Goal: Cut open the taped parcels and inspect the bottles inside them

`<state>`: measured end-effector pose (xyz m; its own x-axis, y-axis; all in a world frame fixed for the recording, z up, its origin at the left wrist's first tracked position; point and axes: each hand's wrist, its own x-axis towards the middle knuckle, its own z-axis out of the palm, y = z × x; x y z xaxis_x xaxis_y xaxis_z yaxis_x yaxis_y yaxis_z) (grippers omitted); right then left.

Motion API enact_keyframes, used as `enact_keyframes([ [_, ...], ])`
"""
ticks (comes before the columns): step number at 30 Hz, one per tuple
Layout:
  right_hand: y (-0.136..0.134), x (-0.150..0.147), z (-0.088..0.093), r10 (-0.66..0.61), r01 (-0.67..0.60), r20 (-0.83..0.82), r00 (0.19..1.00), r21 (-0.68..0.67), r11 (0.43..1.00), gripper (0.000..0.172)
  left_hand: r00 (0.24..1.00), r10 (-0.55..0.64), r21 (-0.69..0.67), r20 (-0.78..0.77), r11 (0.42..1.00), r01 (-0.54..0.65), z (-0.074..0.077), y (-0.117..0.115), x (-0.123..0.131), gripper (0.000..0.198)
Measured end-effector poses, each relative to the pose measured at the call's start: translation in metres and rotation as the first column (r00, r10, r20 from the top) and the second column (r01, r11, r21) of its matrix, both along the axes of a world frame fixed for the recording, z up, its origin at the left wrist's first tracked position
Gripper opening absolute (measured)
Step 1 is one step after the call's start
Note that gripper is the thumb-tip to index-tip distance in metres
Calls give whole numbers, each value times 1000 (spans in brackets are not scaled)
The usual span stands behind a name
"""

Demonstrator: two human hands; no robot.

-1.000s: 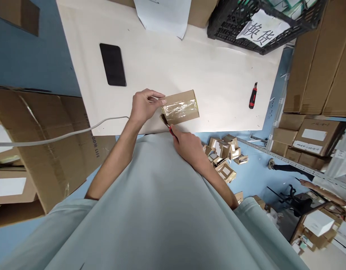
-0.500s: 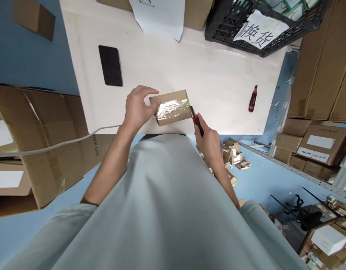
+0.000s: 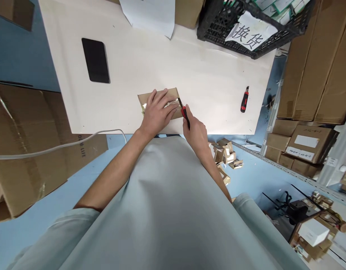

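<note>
A small cardboard box (image 3: 173,93) with shiny clear tape lies near the front edge of the white table (image 3: 206,82). My left hand (image 3: 157,114) rests flat across its top, fingers stretched out and slightly apart, hiding much of the box. In my right hand (image 3: 196,131) is a red and black utility knife (image 3: 185,114), gripped by the handle. The blade end meets the right end of the box, at the tape. A second red and black utility knife (image 3: 244,99) lies on the table further right.
A black phone (image 3: 95,60) lies on the table at left. At the back stands a black plastic crate (image 3: 226,43) beside a white paper sheet (image 3: 150,17). A cable (image 3: 63,145) hangs at the left front. Opened small boxes (image 3: 225,153) litter the floor at right.
My left hand has gone from holding the box's left end to lying flat on its top. The knife has shifted to the box's upper right end. The whole view has shifted slightly.
</note>
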<state>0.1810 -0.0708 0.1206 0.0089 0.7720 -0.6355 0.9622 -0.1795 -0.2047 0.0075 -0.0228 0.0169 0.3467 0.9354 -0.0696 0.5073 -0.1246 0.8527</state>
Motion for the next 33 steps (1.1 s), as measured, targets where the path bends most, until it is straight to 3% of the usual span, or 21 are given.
enact_keyframes([
  [8,4,-40,12,32,-18,256,966,-57,998,78,999,11,21,42,1000,-12,-5,-4,3,21],
  [16,15,-63,21,56,-36,329,943,-66,997,87,995,25,27,96,999,-27,-9,-5,4,27],
  [28,-36,-56,17,-3,63,410,912,-133,989,87,990,-11,6,139,1000,10,-16,-3,10,27],
  [33,-44,-55,33,-50,99,358,932,-118,988,77,994,-51,46,92,998,47,-11,-2,8,34],
])
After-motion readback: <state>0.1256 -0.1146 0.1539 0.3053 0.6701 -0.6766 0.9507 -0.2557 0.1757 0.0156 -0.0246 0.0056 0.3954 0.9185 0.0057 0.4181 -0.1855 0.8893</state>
